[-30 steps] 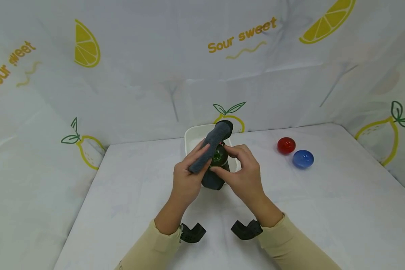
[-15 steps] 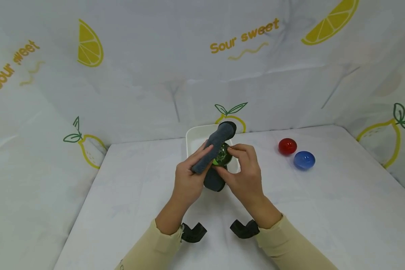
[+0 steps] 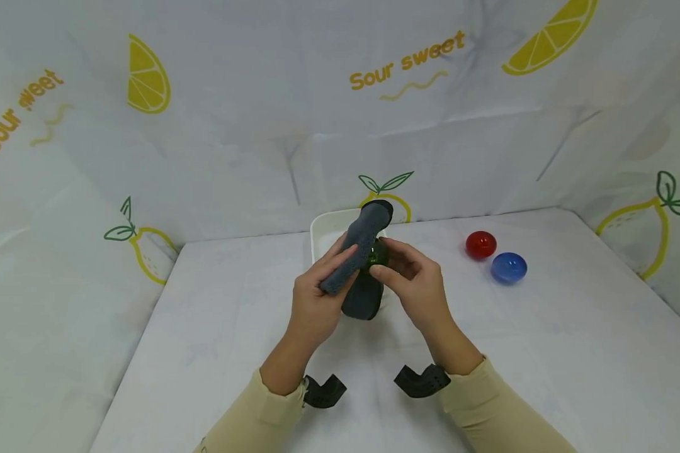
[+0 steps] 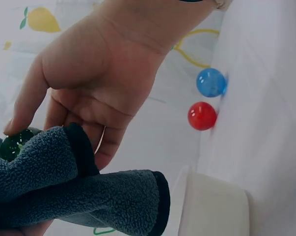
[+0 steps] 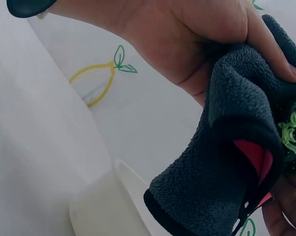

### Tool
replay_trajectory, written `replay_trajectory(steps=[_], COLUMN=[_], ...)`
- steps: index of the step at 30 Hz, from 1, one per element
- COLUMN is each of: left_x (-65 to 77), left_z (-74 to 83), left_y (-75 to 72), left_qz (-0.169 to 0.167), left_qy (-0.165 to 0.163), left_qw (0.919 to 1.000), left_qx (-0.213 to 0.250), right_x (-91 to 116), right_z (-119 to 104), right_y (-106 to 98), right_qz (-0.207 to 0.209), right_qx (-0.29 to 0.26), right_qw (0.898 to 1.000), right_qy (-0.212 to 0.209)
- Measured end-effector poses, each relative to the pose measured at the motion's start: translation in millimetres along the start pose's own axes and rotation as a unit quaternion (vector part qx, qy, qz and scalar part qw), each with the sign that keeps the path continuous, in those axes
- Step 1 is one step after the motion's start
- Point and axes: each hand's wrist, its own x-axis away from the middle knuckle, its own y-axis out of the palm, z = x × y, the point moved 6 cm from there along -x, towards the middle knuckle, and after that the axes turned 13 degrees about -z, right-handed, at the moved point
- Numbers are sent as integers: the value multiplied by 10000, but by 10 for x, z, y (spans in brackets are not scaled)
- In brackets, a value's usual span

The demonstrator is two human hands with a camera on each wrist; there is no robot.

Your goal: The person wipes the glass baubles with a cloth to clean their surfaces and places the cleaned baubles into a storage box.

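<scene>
In the head view my left hand (image 3: 317, 305) grips a folded dark grey-blue cloth (image 3: 358, 246), which has black edging. A dark green see-through ball (image 3: 379, 253) sits against the cloth's right side, pinched between the thumb and fingers of my right hand (image 3: 422, 286). Part of the ball is covered by cloth. Light green, the figure inside the ball (image 5: 295, 133) shows in the right wrist view, along with a pink patch (image 5: 255, 157) in the cloth's fold. In the left wrist view, my right thumb lies on the ball (image 4: 16, 145).
Behind the cloth stands a white plastic tub (image 3: 331, 225), partly hidden by the hands. To the right on the white-covered table (image 3: 232, 302) lie a red ball (image 3: 481, 245) and a blue ball (image 3: 509, 267), side by side. A lemon-print sheet (image 3: 232, 126) hangs at the back.
My right hand has shifted slightly and its fingers have moved round the green ball, which has turned against the cloth. The left hand keeps its grip on the cloth.
</scene>
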Motion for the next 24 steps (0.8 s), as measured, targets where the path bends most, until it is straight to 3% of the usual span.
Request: replay_trajectory(steps=[7,13,17,24], left_x=[-12,-2,1,6], left_z=[29,60,63,89], left_y=[-4,-19,-17,-18], left_qz=[5,57,36,59], left_qy=[173,147,122,155], left_qw=[9997,9998,9999,9998], left_qx=[180,98,61,-110], right_x=[-12,-30,-41,-39], right_z=[24,21,27,64], right_y=[44,75,66,11], right_qz=[-658,-1029,-922,-296], right_qx=[-736,-358,-614,-1547], right_qw=[9950,9937,9931,9873], right_qy=[-167,-274,-397,-205])
